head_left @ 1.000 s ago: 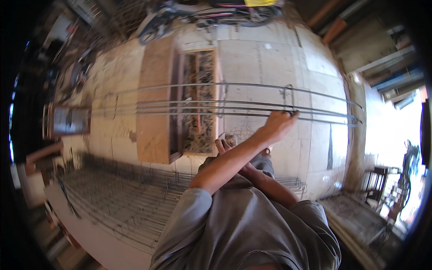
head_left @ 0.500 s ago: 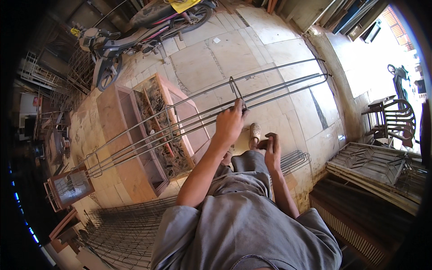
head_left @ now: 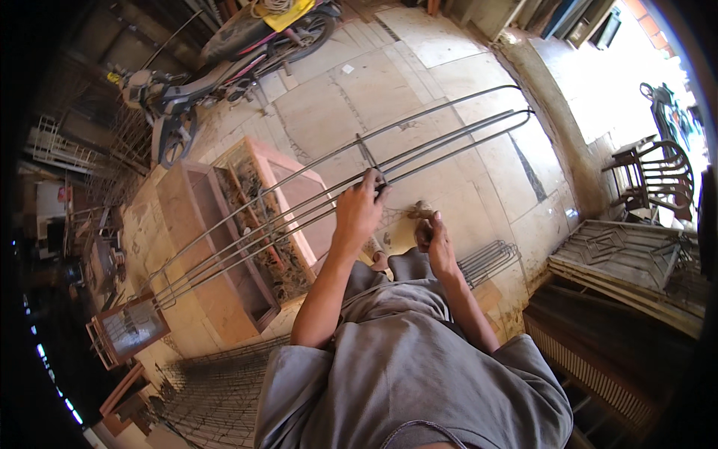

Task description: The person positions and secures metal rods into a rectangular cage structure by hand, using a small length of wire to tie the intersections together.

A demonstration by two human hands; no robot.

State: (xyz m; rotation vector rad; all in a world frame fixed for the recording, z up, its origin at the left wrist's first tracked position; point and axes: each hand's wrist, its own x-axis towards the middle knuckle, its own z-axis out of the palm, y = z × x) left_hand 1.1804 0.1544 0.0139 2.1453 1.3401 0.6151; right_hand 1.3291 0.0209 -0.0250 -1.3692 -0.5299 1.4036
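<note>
A long, narrow rebar cage (head_left: 456,137) of thin steel bars stretches slantwise in front of me, from the lower left to the upper right. A bent steel stirrup (head_left: 365,150) crosses its bars near the middle. My left hand (head_left: 359,213) is closed round the stirrup where it meets the near bars; its fingertips partly hide the joint. Lower and to the right, my right hand (head_left: 437,245) is held near my lap, away from the cage. Its fingers are curled in with the thumb up, and what they may hold is hidden.
Beneath the cage stand open wooden cases (head_left: 258,295) with dark debris inside. A small framed glass box (head_left: 161,318) sits by its left end. More bent steel bars (head_left: 490,262) lie right of my legs, and steel mesh (head_left: 217,389) lower left. A motorbike (head_left: 179,93) stands upper left.
The view has shifted slightly. My left hand and the stirrup sit further left along the cage in the picture. My right hand has drawn slightly left, its fingers more closed.
</note>
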